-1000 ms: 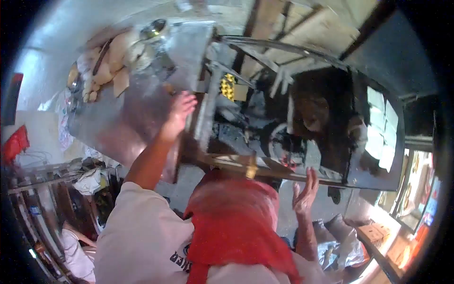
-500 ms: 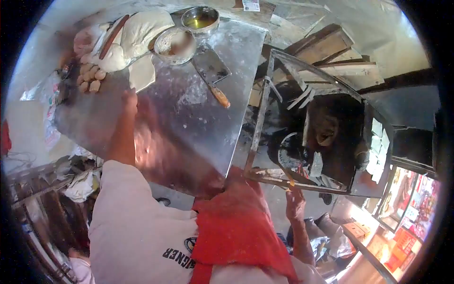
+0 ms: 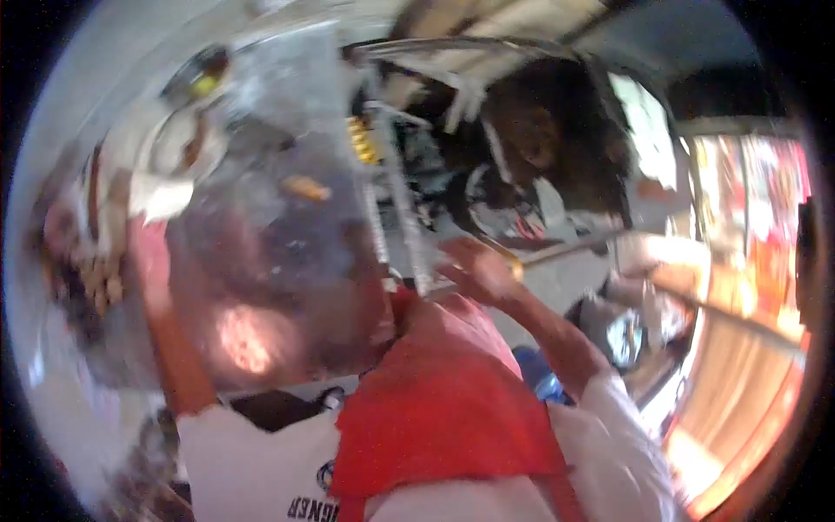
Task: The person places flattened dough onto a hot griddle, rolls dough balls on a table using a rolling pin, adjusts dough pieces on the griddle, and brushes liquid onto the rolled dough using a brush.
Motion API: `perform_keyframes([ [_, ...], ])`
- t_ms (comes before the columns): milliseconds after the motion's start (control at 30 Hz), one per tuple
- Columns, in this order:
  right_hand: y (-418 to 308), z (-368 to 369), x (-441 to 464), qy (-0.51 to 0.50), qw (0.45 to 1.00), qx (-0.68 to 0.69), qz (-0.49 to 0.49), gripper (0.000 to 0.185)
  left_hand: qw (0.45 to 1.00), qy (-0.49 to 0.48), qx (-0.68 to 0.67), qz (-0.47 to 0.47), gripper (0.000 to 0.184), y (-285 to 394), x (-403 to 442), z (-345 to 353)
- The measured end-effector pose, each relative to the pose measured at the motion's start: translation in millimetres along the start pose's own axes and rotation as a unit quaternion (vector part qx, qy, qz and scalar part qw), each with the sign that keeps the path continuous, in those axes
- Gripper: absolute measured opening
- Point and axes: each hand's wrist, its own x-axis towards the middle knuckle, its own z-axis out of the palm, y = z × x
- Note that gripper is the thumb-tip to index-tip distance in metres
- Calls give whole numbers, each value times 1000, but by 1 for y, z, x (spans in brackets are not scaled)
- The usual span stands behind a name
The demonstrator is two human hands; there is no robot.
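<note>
My left hand (image 3: 150, 248) is at the left of the metal table, against the near edge of a flat piece of pale dough (image 3: 165, 200). Motion blur hides whether its fingers grip the dough. My right hand (image 3: 478, 270) is in the air between the table and the metal-framed box, fingers apart and nothing in them. Just beyond its wrist shows the orange-yellow handle end (image 3: 517, 266) of a long tool lying over the box's edge. Small dough balls (image 3: 103, 283) lie left of my left hand.
On the metal table (image 3: 296, 252) are a floury bowl (image 3: 187, 143), a bowl of yellow liquid (image 3: 198, 76) and a scraper with a wooden handle (image 3: 307, 187). The dark framed box (image 3: 404, 226) stands to the right. Bags (image 3: 613, 322) sit at the lower right.
The view has swung right and blurred. My right hand has come off the tool handle, up and left towards the table, its fingers opening. My left hand stays by the flat dough.
</note>
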Motion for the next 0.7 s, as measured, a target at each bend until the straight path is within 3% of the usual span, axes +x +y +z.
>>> perform_keyframes([
  [33,-12,-9,22,-41,981,118,152,60,999,-34,25,-7,49,7,-16,26],
  [67,-19,-23,39,-30,974,170,149,66,997,-65,51,-8,52,11,-24,51],
  [133,-19,-29,53,47,901,393,179,72,985,-84,-54,-140,53,13,-65,153],
  [200,1,-31,56,17,728,656,198,79,956,-126,-90,-251,44,-9,-122,253],
  [233,-10,-56,43,47,648,739,175,87,951,-147,-77,-263,39,-27,-146,294],
  [267,-6,-69,26,77,570,791,206,77,945,-167,-65,-275,33,-50,-167,331],
  [333,31,-92,-31,68,569,786,234,58,915,-215,-50,-338,27,-99,-208,390],
  [400,61,-105,-89,136,657,661,336,40,887,-233,-60,-394,31,-162,-246,433],
  [467,117,-93,-152,186,604,708,316,32,858,-295,-58,-417,32,-195,-278,478],
  [600,201,-184,-241,205,669,619,356,18,831,-373,-77,-406,40,-195,-325,627],
  [633,210,-227,-249,221,681,617,326,17,822,-381,-93,-414,40,-194,-330,667],
  [700,275,-270,-280,260,651,641,312,17,806,-407,-126,-410,41,-208,-336,747],
])
